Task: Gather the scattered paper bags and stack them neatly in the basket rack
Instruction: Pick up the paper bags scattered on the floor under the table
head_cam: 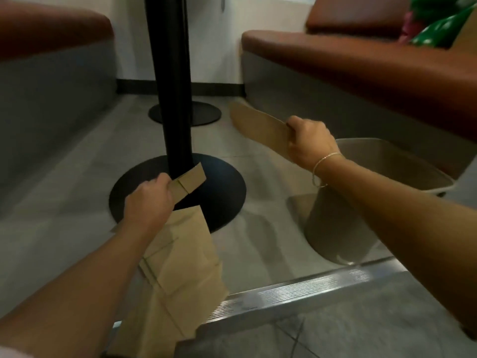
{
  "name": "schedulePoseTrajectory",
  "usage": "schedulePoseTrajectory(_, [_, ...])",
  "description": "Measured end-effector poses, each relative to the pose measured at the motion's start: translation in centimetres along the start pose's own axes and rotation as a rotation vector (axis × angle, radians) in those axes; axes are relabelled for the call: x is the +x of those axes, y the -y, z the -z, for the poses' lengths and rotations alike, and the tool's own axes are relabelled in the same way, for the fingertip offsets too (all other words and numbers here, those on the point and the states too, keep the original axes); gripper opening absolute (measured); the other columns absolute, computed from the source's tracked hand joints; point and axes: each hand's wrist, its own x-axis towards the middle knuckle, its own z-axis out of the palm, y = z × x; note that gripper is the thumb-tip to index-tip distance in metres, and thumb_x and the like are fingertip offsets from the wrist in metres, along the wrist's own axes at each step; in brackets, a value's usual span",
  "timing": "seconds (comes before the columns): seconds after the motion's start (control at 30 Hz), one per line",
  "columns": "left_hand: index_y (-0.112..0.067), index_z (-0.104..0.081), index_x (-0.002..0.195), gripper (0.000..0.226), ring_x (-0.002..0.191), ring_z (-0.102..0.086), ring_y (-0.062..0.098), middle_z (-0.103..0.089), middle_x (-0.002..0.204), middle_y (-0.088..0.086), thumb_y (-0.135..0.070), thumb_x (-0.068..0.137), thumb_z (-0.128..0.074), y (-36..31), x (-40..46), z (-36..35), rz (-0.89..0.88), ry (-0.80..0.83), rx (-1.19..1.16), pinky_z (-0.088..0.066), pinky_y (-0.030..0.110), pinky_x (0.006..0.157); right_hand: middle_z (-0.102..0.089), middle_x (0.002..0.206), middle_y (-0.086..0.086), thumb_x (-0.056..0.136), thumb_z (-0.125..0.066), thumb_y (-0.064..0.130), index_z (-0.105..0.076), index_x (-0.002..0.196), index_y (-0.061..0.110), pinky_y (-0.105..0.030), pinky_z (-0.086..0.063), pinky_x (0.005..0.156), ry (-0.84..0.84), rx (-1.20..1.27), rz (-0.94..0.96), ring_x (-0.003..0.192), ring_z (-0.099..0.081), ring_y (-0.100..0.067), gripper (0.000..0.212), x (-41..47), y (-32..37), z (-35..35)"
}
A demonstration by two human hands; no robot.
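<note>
Left hand grips a brown paper bag stack hanging toward 6 o'clock, right hand pinches a flat paper bag, long axis toward 10 o'clock, gray basket just below, nearer the right.

Left hand gripping a folded stack of brown paper bags, the stack hanging down past the forearm and its top flap sticking up over the black round table base. Right hand, bracelet showing at the wrist, pinching one flat paper bag by its near end, the bag reaching out above the floor toward the red-cushioned bench. Grey bin sitting below the right forearm. Black table post rising behind. Metal floor strip running across the foreground.
</note>
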Motion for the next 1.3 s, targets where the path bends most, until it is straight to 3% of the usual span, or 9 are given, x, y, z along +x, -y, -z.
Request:
schedulePoseTrajectory(0.07, [0.006,-0.063,0.086,0.012,0.048,-0.045,0.024,-0.055,0.059,0.020,0.009,0.086,-0.051,-3.2,0.1,1.1,-0.003,-0.018,-0.021,-0.026,0.024,0.041,-0.060,0.104,-0.005,0.093,-0.048,0.011,-0.055,0.115,0.017,-0.043,-0.053,0.085,-0.074,0.041,-0.069,0.093,-0.060,-0.025,0.025,-0.5,-2.4,3.2])
schedulePoseTrajectory(0.3, [-0.007,-0.053,0.109,0.021,0.076,-0.058,0.030,-0.060,0.085,0.014,-0.015,0.099,-0.037,-14.0,3.3,5.1,0.035,-0.103,-0.113,-0.046,0.040,0.062,-0.059,0.111,-0.021,0.092,-0.041,0.010,-0.051,0.121,0.011,-0.047,-0.048,0.086,-0.298,0.053,-0.383,0.099,-0.056,-0.041,0.031,-2.5,-10.2,11.7])
schedulePoseTrajectory(0.5, [-0.012,-0.050,0.113,0.020,0.083,-0.061,0.030,-0.063,0.091,0.013,-0.018,0.100,-0.037,-20.0,3.9,6.0,0.013,-0.079,-0.177,-0.048,0.040,0.067,-0.052,0.127,-0.019,0.087,-0.058,0.015,-0.036,0.136,0.008,-0.043,-0.046,0.096,0.008,0.177,-0.619,0.113,-0.053,-0.037,0.054,-5.0,-14.5,10.7])
schedulePoseTrajectory(0.6, [-0.011,-0.051,0.112,0.019,0.086,-0.060,0.029,-0.061,0.093,0.011,-0.017,0.100,-0.037,-21.8,4.1,6.1,-0.006,-0.073,-0.248,-0.046,0.038,0.067,-0.054,0.126,-0.017,0.084,-0.062,0.015,-0.031,0.140,0.014,-0.041,-0.047,0.095,-0.030,0.180,-0.523,0.111,-0.055,-0.034,0.065,-4.8,-13.7,10.9])
schedulePoseTrajectory(0.73, [-0.013,-0.053,0.111,0.019,0.091,-0.058,0.028,-0.062,0.099,0.009,-0.016,0.099,-0.039,-23.9,4.4,6.1,-0.087,-0.042,-0.359,-0.048,0.040,0.074,-0.041,0.142,-0.008,0.075,-0.075,0.027,-0.029,0.144,0.023,-0.035,-0.032,0.108,0.078,0.093,-0.130,0.130,-0.039,-0.028,0.083,-3.5,-10.0,11.9])
schedulePoseTrajectory(0.9, [-0.018,-0.056,0.107,0.016,0.093,-0.060,0.025,-0.064,0.099,0.005,-0.017,0.098,-0.044,-25.5,5.6,7.0,-0.153,-0.014,-0.509,-0.051,0.044,0.082,-0.067,0.107,-0.008,0.083,-0.051,0.009,-0.064,0.104,0.019,-0.038,-0.048,0.088,0.076,-0.122,0.073,0.104,-0.059,-0.031,0.026,-1.5,-6.7,12.7])
schedulePoseTrajectory(1.07, [-0.016,-0.046,0.127,0.033,0.112,-0.056,0.020,-0.058,0.124,0.003,-0.020,0.094,-0.052,-23.3,7.0,7.5,-0.076,0.008,-0.479,-0.046,0.037,0.095,-0.058,0.121,-0.014,0.092,-0.044,0.012,-0.059,0.120,0.028,-0.040,-0.044,0.092,-0.075,-0.212,-0.109,0.111,-0.055,-0.036,0.036,-0.1,-6.4,17.5])
schedulePoseTrajectory(1.2, [-0.017,-0.056,0.115,0.021,0.105,-0.058,0.023,-0.062,0.115,0.005,-0.018,0.094,-0.051,-19.7,7.1,6.5,0.055,0.198,-0.282,-0.049,0.035,0.089,-0.051,0.130,-0.019,0.093,-0.037,0.007,-0.054,0.129,0.014,-0.043,-0.041,0.095,-0.032,-0.410,-0.339,0.117,-0.050,-0.038,0.040,1.6,-7.2,19.5])
schedulePoseTrajectory(1.3, [-0.020,-0.057,0.106,0.015,0.096,-0.059,0.022,-0.061,0.109,0.004,-0.017,0.095,-0.048,-17.7,6.5,6.1,0.111,0.313,-0.168,-0.050,0.034,0.079,-0.055,0.123,-0.019,0.092,-0.043,0.004,-0.056,0.122,0.005,-0.040,-0.043,0.086,0.064,-0.457,-0.380,0.111,-0.054,-0.038,0.033,1.0,-7.2,17.7])
